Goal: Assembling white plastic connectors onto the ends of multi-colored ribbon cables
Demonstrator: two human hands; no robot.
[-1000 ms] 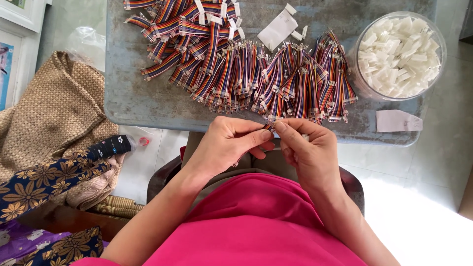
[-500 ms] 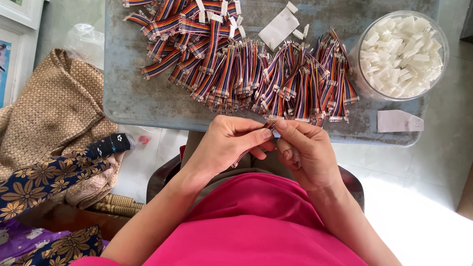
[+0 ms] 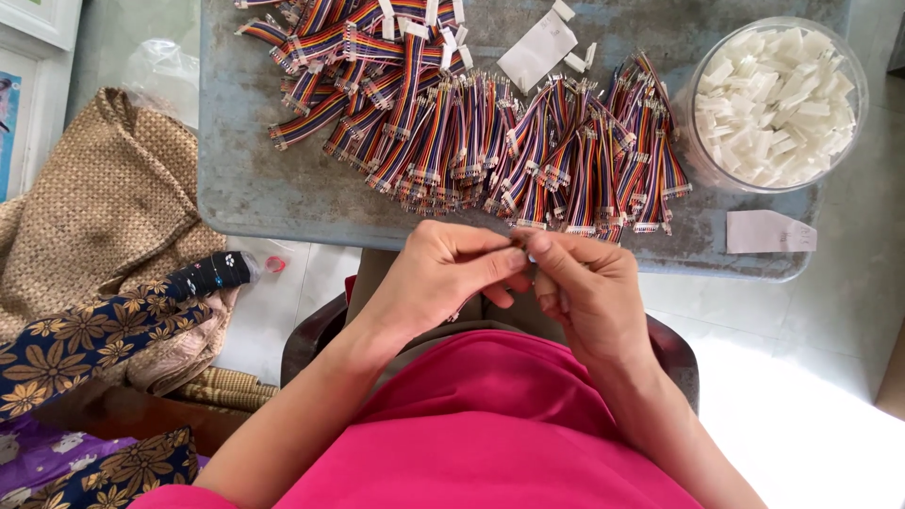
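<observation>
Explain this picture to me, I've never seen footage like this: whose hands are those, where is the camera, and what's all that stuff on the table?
There is no machine here. The camera sits on a person's head and looks straight down, so you see their own two arms, a pink top and their lap. The left hand and the right hand meet just below the table edge, fingertips pinched together around something small; it is too hidden to name. In front lies a grey, worn table. On it is a big pile of short rainbow-coloured ribbon cables, a clear round tub full of small white plastic pieces, and a few white scraps of paper. Left of the table, woven and flowered cloths lie heaped.
</observation>
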